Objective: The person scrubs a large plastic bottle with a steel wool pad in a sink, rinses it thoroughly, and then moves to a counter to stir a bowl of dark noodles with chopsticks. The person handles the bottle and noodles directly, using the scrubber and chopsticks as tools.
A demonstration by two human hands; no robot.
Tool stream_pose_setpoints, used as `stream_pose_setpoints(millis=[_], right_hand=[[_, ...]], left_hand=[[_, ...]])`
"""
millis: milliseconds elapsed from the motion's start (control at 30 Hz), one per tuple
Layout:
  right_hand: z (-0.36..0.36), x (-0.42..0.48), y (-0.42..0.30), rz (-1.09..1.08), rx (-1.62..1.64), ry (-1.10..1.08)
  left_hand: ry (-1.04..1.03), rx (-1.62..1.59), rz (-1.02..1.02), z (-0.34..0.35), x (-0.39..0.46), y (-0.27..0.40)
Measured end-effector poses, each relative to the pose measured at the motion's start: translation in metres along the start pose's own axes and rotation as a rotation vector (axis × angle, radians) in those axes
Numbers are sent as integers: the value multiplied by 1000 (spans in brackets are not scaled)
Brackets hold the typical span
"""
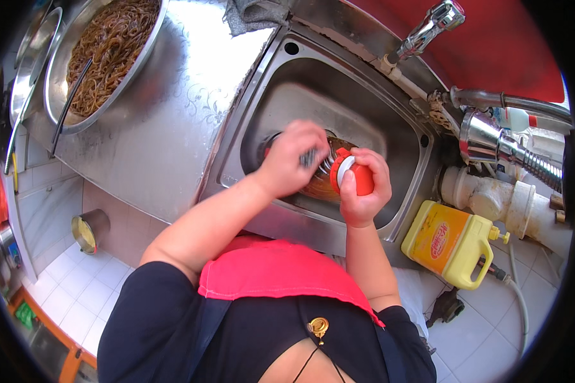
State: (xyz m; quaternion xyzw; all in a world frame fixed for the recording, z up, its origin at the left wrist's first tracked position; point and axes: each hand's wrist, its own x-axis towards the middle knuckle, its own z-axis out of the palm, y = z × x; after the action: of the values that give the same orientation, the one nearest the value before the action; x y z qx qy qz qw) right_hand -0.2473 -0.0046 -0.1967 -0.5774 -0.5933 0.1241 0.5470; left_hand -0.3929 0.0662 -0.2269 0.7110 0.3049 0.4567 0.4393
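Over the stainless steel sink (292, 100), my right hand (366, 191) grips a red and white plastic container (357, 177), perhaps a bottle or jar with a cap. To its left, my left hand (292, 158) is blurred, its fingers curled around a small dark grey object (309, 158) that looks like a scouring pad. Shiny curved wires or strands (327, 165) show between the two hands; what they belong to is unclear. A brown item (318, 189) lies below in the basin, mostly covered by my hands.
Left of the sink, a steel counter (172, 143) holds a metal bowl of brown noodles (110, 57) with a dark-handled utensil (69, 107). A grey cloth (258, 14) lies at the back. A chrome tap (431, 31) and yellow jug (450, 244) stand rightward.
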Motion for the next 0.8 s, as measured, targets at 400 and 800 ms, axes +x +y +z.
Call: stream_pose_setpoints(millis=[400, 800], right_hand=[[5, 9, 2, 13, -16, 2], [4, 8, 1, 20, -6, -19]], left_hand=[[-152, -1, 121, -18, 4, -3], [-254, 259, 21, -32, 6, -45]])
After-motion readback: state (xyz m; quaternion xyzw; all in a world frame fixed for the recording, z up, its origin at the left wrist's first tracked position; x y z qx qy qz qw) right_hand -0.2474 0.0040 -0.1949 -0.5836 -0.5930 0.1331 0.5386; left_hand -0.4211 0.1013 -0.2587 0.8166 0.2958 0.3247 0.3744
